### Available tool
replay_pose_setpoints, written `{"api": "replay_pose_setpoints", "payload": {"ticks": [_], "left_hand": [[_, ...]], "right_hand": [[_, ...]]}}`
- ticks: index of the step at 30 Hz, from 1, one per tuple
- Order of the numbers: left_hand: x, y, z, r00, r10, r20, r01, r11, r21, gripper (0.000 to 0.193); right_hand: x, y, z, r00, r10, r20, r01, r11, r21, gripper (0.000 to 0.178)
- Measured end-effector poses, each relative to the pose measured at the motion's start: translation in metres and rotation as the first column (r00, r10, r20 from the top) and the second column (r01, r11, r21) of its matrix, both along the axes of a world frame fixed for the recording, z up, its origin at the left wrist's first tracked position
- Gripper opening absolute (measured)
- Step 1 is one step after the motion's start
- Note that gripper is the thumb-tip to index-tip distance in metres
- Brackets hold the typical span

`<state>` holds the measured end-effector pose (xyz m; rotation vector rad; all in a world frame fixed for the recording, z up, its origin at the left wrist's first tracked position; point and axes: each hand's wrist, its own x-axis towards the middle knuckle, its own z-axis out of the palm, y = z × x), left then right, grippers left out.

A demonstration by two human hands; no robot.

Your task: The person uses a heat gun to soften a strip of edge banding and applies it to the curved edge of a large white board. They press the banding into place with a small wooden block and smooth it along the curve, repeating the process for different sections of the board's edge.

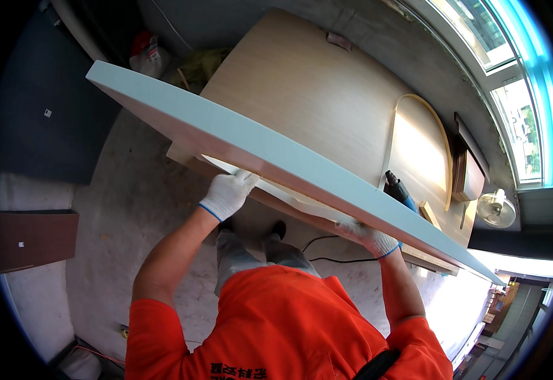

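Observation:
A long panel (276, 152) with a pale bluish-white edge lies slantwise in front of me, tilted, from upper left to lower right. A loose thin white strip (289, 197) runs along its near lower edge. My left hand (227, 194), in a white knit glove with a blue cuff, is closed at that edge, its fingers on the strip. Farther right, my right hand (374, 240), gloved alike, grips the panel's near side from below; the panel partly hides its fingers. A dark heat-gun-like tool (398, 190) lies just beyond the panel, near my right hand.
Beneath the panel is a large wood-toned board surface (314, 82). On it are a curved yellowish strip (446, 149), stacked brown pieces (469, 174) and a pinkish block (339, 42). A clear round object (496, 208) is at right. Dark panels (48, 107) stand left; a black cable (336, 260) crosses the floor.

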<state>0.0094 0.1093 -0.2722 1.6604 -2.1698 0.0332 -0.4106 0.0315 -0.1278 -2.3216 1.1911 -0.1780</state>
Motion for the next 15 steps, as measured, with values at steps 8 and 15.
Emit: {"api": "replay_pose_setpoints", "payload": {"ticks": [8,15], "left_hand": [[0.003,0.002,0.014,0.999,-0.032,0.024,0.032,0.999,-0.022,0.026],[-0.025,0.029,0.004,0.987,-0.081,0.142,0.083,0.997,-0.008,0.055]], "right_hand": [[-0.007,0.003,0.0,0.973,-0.084,-0.216,0.131,0.967,0.216,0.051],[0.008,0.006,0.004,0.977,-0.072,-0.203,0.098,0.987,0.125,0.053]]}}
